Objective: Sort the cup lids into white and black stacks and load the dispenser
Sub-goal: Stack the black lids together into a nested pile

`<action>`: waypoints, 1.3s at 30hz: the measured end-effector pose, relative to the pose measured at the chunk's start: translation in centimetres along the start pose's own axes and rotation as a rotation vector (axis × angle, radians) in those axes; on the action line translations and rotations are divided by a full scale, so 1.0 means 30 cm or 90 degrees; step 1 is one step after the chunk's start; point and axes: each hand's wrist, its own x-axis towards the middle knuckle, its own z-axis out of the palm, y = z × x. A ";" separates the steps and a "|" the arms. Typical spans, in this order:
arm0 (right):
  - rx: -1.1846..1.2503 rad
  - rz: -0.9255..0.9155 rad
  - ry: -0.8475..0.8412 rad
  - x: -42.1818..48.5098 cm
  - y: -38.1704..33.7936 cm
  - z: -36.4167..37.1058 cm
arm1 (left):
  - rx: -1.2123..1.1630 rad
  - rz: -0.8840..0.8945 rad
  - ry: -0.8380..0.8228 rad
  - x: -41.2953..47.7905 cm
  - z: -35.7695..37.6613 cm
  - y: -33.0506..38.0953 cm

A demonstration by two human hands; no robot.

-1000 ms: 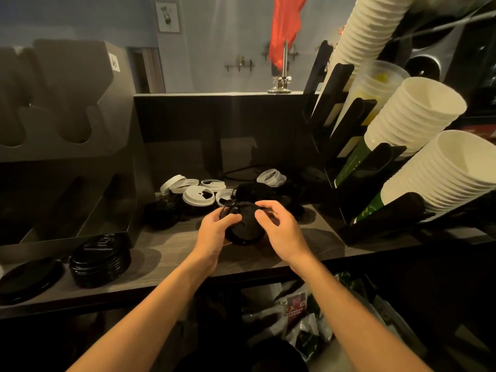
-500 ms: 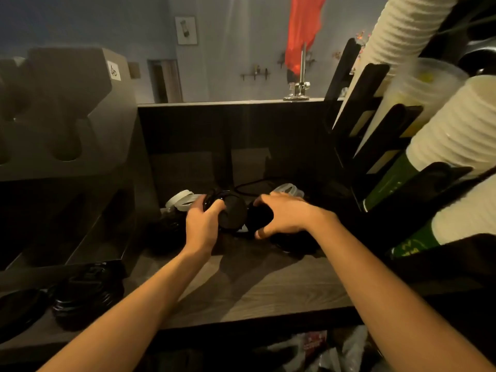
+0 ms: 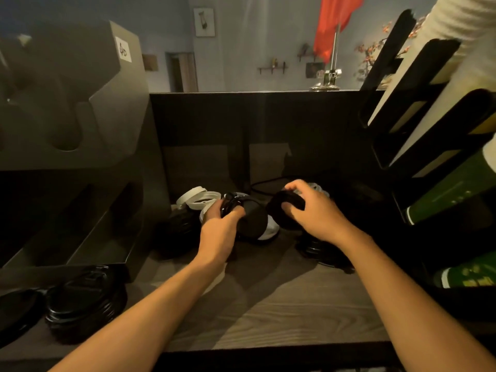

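Gripping a few black lids (image 3: 253,216) in left hand (image 3: 217,234), one black lid (image 3: 281,213) in right hand (image 3: 318,214), two white lids (image 3: 202,202) just behind.

The left hand (image 3: 217,232) grips black lids (image 3: 253,217); the right hand (image 3: 314,213) holds a black lid (image 3: 277,208). White lids (image 3: 200,198) lie behind the left hand. The stack (image 3: 83,302) at lower left is glossy black. The counter (image 3: 281,312) shows grey-brown wood grain. The dispenser (image 3: 80,108) is dark grey, its label (image 3: 123,51) white with black writing. The rack (image 3: 434,122) is black, its cups (image 3: 442,194) green and white. A red cloth (image 3: 332,22) hangs before a pale blue-grey wall (image 3: 255,36).
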 end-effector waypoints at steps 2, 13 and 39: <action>0.111 0.005 0.042 0.002 0.016 0.003 | -0.008 0.001 -0.011 0.004 0.003 -0.013; 0.230 0.014 0.208 0.019 0.033 0.026 | -0.029 0.042 -0.062 0.013 -0.010 -0.008; 0.436 -0.009 -0.034 -0.018 -0.041 0.030 | -0.155 -0.045 -0.204 0.005 0.004 -0.010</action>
